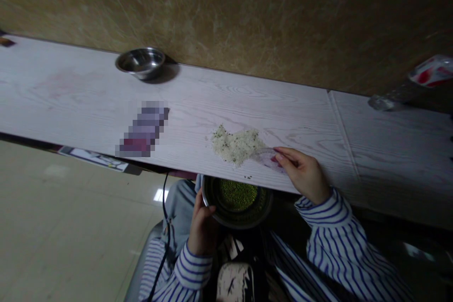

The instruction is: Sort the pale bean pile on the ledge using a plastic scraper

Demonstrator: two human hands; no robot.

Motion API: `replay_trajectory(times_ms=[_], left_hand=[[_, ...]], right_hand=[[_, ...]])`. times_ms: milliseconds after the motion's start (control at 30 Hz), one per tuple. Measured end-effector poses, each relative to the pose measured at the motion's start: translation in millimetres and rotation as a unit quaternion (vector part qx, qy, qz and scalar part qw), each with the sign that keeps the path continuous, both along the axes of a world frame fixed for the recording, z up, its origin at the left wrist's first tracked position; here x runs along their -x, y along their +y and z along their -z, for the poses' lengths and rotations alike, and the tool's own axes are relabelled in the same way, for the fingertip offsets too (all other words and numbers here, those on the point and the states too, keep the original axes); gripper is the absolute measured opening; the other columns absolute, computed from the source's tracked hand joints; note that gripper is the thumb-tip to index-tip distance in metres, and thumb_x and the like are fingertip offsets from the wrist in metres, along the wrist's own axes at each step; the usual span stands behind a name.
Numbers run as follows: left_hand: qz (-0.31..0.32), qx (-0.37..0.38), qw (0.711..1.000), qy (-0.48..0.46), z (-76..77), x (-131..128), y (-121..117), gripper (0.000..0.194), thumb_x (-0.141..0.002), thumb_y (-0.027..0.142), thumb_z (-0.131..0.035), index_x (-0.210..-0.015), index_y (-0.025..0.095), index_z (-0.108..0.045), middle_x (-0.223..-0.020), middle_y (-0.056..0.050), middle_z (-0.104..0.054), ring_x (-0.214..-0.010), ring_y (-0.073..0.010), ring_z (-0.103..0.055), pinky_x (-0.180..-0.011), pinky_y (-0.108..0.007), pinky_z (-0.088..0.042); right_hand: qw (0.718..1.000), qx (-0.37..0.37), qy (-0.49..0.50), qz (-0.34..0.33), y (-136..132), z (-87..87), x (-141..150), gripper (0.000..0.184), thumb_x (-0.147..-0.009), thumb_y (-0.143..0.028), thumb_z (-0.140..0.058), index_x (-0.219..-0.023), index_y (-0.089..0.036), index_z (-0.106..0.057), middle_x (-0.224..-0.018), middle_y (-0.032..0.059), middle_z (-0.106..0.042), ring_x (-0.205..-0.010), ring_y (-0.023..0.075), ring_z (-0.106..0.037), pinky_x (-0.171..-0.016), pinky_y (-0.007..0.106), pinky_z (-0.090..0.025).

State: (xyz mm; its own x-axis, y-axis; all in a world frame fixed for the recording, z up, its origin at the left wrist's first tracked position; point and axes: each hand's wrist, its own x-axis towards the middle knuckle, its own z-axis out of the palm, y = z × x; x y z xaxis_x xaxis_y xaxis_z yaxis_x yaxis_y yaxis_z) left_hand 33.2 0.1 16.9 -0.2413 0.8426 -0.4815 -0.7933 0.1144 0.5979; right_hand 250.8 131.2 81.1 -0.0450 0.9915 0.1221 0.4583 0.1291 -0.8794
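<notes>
A steel bowl with green mung beans in it is held just below the counter's front edge. My left hand grips the left rim of this steel bowl, thumb on the inside. Above it on the counter lies a loose pile of white rice with green beans scattered through it. My right hand pinches a thin, clear plastic piece, whose far end touches the right side of the pile. Its exact kind is hard to make out. A few stray beans lie near the front edge.
Against the wall stands a second steel bowl. A blurred-out phone-shaped object lies left of the rice. A clear plastic bottle with a red label is on the right. A dark cable hangs down beside my leg.
</notes>
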Motion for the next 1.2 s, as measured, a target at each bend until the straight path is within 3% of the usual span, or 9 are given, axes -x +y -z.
replay_trajectory(times_ms=[300, 500, 867, 1200], left_hand=[[-0.009, -0.003, 1.0, 0.012, 2.6, -1.1, 0.2, 0.051, -0.074, 0.017, -0.066, -0.123, 0.03, -0.074, -0.123, -0.003, -0.074, -0.125, -0.0291, -0.06, -0.109, -0.043, -0.043], [-0.009, 0.007, 1.0, 0.008, 1.2, 0.2, -0.1, 0.052, -0.073, 0.017, -0.067, -0.123, 0.03, -0.074, -0.128, -0.004, -0.073, -0.124, -0.0295, -0.062, -0.106, -0.042, -0.047], [-0.005, 0.008, 1.0, 0.014, 2.8, -0.1, -0.6, 0.051, -0.073, 0.019, -0.069, -0.123, 0.031, -0.074, -0.127, -0.003, -0.073, -0.128, -0.0297, -0.059, -0.109, -0.041, -0.044], [-0.01, 0.001, 1.0, 0.008, 4.5, -0.2, -0.4, 0.054, -0.072, 0.02, -0.068, -0.125, 0.031, -0.073, -0.13, -0.004, -0.073, -0.119, -0.0304, -0.064, -0.098, -0.043, -0.052]], right_hand=[[1.0, -0.007, -0.002, 0.004, 5.8, -3.3, 6.2, 0.037, -0.089, -0.046, -0.067, -0.107, -0.016, -0.079, -0.09, 0.0121, -0.082, -0.084, 0.0263, -0.079, -0.08, 0.04, -0.064], [0.999, 0.008, -0.004, -0.038, 8.3, -6.5, 7.7, 0.034, -0.089, -0.044, -0.067, -0.107, -0.018, -0.079, -0.089, 0.0109, -0.082, -0.084, 0.0254, -0.079, -0.08, 0.039, -0.064], [0.999, 0.014, 0.008, -0.039, 6.2, -8.2, 6.7, 0.037, -0.088, -0.049, -0.069, -0.105, -0.018, -0.08, -0.089, 0.0114, -0.082, -0.084, 0.0259, -0.079, -0.08, 0.04, -0.065], [0.999, 0.028, 0.005, -0.042, 9.6, -7.2, 7.9, 0.034, -0.087, -0.045, -0.069, -0.104, -0.018, -0.08, -0.089, 0.0114, -0.082, -0.085, 0.0265, -0.079, -0.081, 0.041, -0.064]])
